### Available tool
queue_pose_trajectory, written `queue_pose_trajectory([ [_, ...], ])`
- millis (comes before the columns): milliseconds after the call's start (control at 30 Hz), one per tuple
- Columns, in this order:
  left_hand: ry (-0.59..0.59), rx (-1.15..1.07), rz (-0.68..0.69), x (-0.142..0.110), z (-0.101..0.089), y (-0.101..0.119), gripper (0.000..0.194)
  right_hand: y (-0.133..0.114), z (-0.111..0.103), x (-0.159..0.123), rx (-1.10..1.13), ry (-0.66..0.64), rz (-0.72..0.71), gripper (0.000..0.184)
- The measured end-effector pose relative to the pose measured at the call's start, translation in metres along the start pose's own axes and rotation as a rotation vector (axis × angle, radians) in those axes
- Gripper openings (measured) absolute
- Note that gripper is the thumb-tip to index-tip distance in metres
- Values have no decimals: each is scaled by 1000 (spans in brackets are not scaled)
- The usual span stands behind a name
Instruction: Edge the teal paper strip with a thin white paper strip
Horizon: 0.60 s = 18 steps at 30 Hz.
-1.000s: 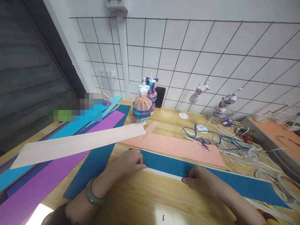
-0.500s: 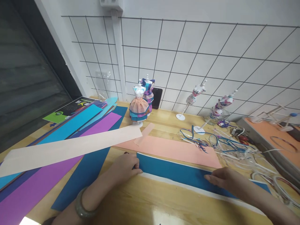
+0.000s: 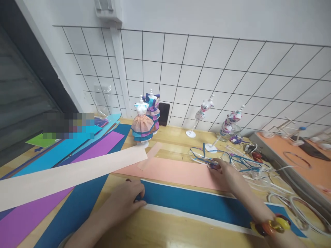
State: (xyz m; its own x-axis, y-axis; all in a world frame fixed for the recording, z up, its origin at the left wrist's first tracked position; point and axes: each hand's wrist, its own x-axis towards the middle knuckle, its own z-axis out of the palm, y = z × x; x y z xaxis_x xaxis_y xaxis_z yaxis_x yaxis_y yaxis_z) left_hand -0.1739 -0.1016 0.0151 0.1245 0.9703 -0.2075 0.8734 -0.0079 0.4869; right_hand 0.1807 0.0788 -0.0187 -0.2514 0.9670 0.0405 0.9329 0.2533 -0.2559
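Note:
My left hand (image 3: 126,199) lies curled on the left end of a long blue paper strip (image 3: 196,203) with a white edge, pinning it to the wooden table (image 3: 165,234). My right hand (image 3: 226,175) reaches across a salmon paper strip (image 3: 176,172) to a tangle of blue and white ribbons (image 3: 232,162); its fingertips touch a small thing at the tangle's edge that I cannot make out. A coloured bead bracelet (image 3: 271,225) sits on that wrist.
A pale cream strip (image 3: 72,172) lies over purple (image 3: 51,203), dark blue (image 3: 77,206) and cyan sheets at the left. Small dress-form dolls (image 3: 143,120) (image 3: 203,110) (image 3: 231,120) stand by the wire-grid wall. An orange tray (image 3: 305,162) sits at the right.
My right hand has left the blue strip and moved up and away to the ribbon tangle. My left hand stays on the strip's left end. The view has shifted slightly.

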Motion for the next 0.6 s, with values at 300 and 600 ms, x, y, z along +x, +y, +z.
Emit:
queue_pose_trajectory([
  [300, -49, -7, 39, 2, 2, 2, 12, -1, -14, -1, 12, -17, -8, 34],
  [600, -57, -8, 121, 4, -3, 10, 15, 38, -41, -50, 86, -43, 65, 41],
])
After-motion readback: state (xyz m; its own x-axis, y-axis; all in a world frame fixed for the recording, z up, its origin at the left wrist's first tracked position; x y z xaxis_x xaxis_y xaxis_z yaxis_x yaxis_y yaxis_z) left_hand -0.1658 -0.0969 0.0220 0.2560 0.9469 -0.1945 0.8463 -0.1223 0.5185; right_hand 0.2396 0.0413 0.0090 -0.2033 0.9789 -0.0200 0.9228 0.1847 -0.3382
